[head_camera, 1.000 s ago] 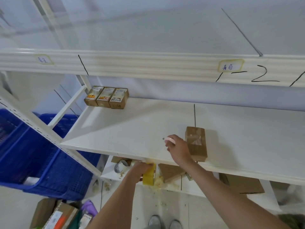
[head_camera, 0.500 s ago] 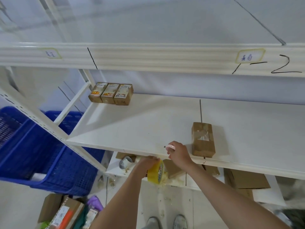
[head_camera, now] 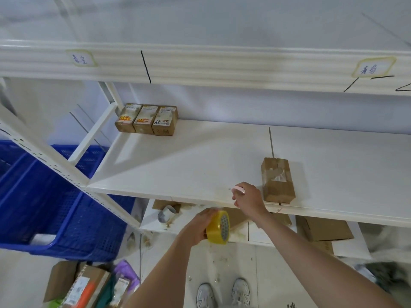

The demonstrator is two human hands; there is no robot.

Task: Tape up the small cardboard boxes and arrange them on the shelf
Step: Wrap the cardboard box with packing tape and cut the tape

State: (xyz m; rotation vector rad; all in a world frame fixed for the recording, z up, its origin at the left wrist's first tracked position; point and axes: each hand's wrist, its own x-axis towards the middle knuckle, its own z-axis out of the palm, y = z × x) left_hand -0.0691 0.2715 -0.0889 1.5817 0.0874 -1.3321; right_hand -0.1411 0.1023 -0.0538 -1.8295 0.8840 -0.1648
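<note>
Three labelled boxes (head_camera: 146,119) on shelf (head_camera: 200,165), blue crate (head_camera: 55,196)

A blue crate (head_camera: 55,196) sits beside grey sneakers (head_camera: 222,294).

Bare shelf (head_camera: 200,161) lies open between three boxes (head_camera: 146,120) at back-left and the front box (head_camera: 278,181).

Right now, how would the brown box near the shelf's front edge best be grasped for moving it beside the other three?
Probably from above, fingers across the two long side faces of the brown box. It lies flat, its long axis running front to back, with bare shelf on both sides. The right hand, nearest, already holds something pink.
</note>
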